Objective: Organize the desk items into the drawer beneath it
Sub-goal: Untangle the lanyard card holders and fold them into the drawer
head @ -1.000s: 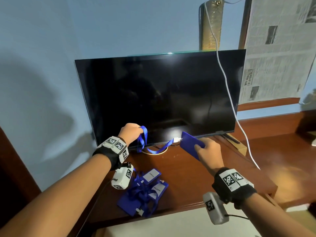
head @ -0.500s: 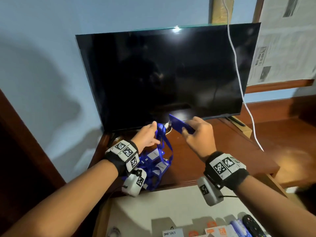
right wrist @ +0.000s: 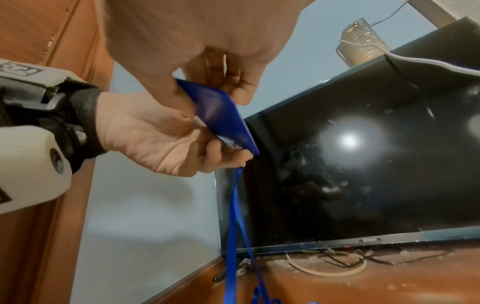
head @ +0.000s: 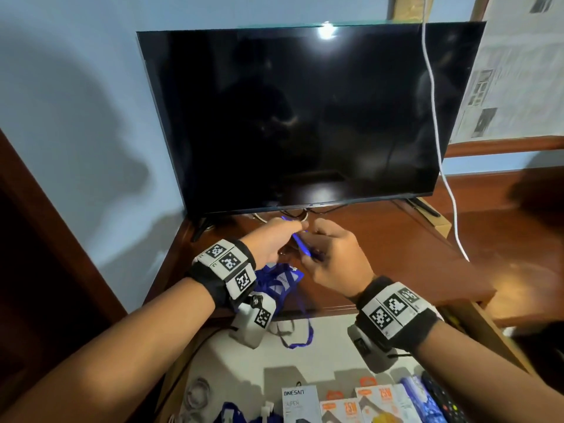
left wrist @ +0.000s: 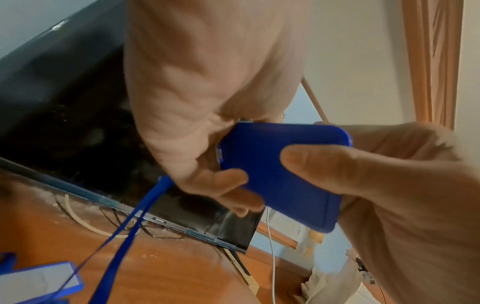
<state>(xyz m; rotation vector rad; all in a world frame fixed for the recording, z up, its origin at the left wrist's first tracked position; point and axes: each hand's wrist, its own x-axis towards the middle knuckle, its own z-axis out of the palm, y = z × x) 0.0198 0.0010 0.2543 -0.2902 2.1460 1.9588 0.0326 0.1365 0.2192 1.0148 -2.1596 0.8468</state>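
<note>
Above the wooden desk (head: 396,254) both hands hold one blue card holder (head: 300,247) (left wrist: 280,174) (right wrist: 223,119). My right hand (head: 314,236) (left wrist: 324,164) pinches it, thumb flat on its face. My left hand (head: 293,230) (left wrist: 221,185) (right wrist: 221,152) curls round the end where the blue lanyard strap (left wrist: 135,222) (right wrist: 233,216) joins. The strap hangs down to a pile of blue badges and lanyards (head: 280,282) at the desk's front edge. Below it the drawer (head: 320,340) stands open.
A dark TV (head: 305,117) fills the back of the desk, with cables (right wrist: 324,267) under it and a white cord (head: 436,132) hanging on its right. Inside the drawer lie small boxes (head: 297,401), more blue items and a coiled cable (head: 195,395). A strap loop (head: 296,337) hangs over the drawer.
Both hands drew together and nearer the desk's front. The left hand went from the strap to the card holder's end. The view tipped down, showing more of the drawer.
</note>
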